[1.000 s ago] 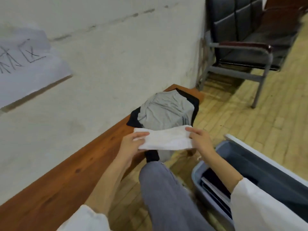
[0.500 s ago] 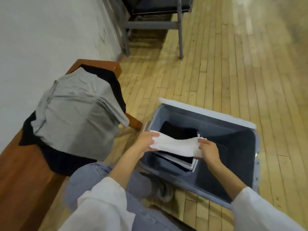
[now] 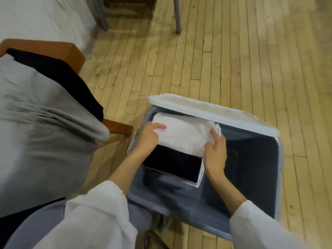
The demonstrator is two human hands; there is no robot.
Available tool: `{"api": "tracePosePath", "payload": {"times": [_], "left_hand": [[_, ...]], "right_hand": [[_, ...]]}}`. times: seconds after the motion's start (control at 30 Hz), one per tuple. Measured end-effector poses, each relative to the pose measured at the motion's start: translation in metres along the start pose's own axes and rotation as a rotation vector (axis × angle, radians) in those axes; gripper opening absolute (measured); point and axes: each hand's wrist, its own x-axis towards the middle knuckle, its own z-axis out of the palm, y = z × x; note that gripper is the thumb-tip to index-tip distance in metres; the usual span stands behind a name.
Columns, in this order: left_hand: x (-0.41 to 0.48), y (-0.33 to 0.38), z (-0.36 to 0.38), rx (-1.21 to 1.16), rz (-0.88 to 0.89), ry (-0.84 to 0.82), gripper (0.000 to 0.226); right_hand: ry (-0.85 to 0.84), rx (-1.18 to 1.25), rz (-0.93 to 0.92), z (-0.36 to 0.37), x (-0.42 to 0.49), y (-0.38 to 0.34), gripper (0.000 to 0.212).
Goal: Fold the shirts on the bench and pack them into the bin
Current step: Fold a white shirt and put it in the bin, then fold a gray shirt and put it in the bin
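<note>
Both hands have carried the white shirt [image 3: 183, 133] down into the bin [image 3: 255, 178]; half a second ago it hung above the stack, and it now lies on the stack, towards the far end. The view has also tipped lower, so less of the wall shows.

The left hand [image 3: 146, 141] holds the shirt's left edge, with the index finger laid straight along the top of the cloth and the other fingers [image 3: 152, 133] curled at the edge. The right hand [image 3: 215, 155] holds the right edge, with its thumb on the cloth and its fingers [image 3: 214, 135] pressed close together against the side, where a loose corner of cloth sticks up just past them. Whether either hand reaches under the shirt is hidden.

Under the white shirt lies a folded black shirt [image 3: 172, 162], its near half uncovered, with thin white edges of further folded pieces showing below it. The stack sits in the left half of the grey-blue bin, which stands on the wooden floor [image 3: 233, 60]. A white lid [image 3: 212, 109] lies along the bin's far edge.

At the left, the brown surface [image 3: 73, 53] carries a grey shirt [image 3: 45, 133] spread over a black shirt [image 3: 71, 81]; both hang over its near edge. Two grey chair legs [image 3: 177, 18] stand on the floor at the top. White sleeves [image 3: 93, 218] cover both forearms up to the wrists, and a grey trouser leg [image 3: 36, 225] shows at the bottom
</note>
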Motion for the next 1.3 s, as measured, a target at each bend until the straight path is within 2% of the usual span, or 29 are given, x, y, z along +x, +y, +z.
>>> {"api": "tracePosePath", "payload": {"times": [0.1,0.27,0.33,0.4,0.47,0.53,0.6,0.67,0.73,0.77,0.8,0.9,1.0,1.07,1.1,1.17,1.23,1.3], "left_hand": [[0.019,-0.032,0.015,0.137,0.012,0.017,0.045],[0.036,-0.106,0.037,0.363,-0.297,-0.173,0.045],[0.033,-0.118,0.044,0.486,-0.272,-0.174,0.044],[0.025,-0.117,0.051,0.665,-0.204,-0.106,0.038],[0.018,-0.113,0.058,0.833,-0.161,-0.034,0.037],[0.016,-0.115,0.065,0.941,-0.152,-0.051,0.038],[0.015,-0.121,0.074,0.994,-0.149,-0.057,0.04],[0.01,-0.129,0.089,1.045,-0.027,0.001,0.052],[0.002,-0.13,0.1,1.011,0.029,-0.052,0.075],[-0.001,-0.134,0.102,0.981,-0.007,-0.117,0.085],[-0.001,-0.142,0.102,0.949,-0.031,-0.164,0.092],[0.01,-0.162,0.094,0.904,-0.061,-0.394,0.094],[0.023,-0.162,0.066,0.87,-0.033,-0.565,0.091],[0.031,-0.15,0.046,0.765,-0.065,-0.652,0.081],[0.032,-0.144,0.04,0.694,-0.07,-0.647,0.075],[0.026,-0.122,0.024,0.53,-0.055,-0.521,0.06],[0.009,-0.098,0.0,0.357,-0.01,-0.34,0.044],[-0.009,-0.075,-0.029,0.209,0.069,-0.167,0.033]], "right_hand": [[-0.02,-0.06,-0.026,0.025,0.002,0.036,0.055],[-0.261,-0.241,0.164,0.059,-0.007,0.109,0.068],[-0.229,-0.236,0.182,0.062,-0.008,0.119,0.067],[-0.173,-0.22,0.174,0.06,-0.01,0.118,0.062],[-0.12,-0.324,0.171,0.062,-0.011,0.112,0.058],[-0.005,-0.507,0.072,0.065,-0.008,0.108,0.059],[0.065,-0.584,-0.13,0.072,0.003,0.109,0.063],[-0.001,-0.666,-0.321,0.082,0.016,0.11,0.06],[-0.156,-0.775,-0.418,0.093,0.023,0.123,0.046],[-0.238,-0.846,-0.406,0.098,0.024,0.131,0.048],[-0.311,-0.915,-0.366,0.102,0.023,0.14,0.058],[-0.426,-1.047,-0.246,0.108,0.021,0.162,0.08],[-0.488,-1.13,-0.192,0.112,0.025,0.15,0.09],[-0.541,-1.216,-0.118,0.109,0.03,0.128,0.086],[-0.557,-1.231,-0.087,0.109,0.032,0.12,0.077],[-0.534,-1.152,-0.069,0.106,0.031,0.09,0.065],[-0.466,-0.964,-0.182,0.11,0.018,0.05,0.057],[-0.468,-0.73,-0.295,0.12,0.0,0.009,0.045]]}}
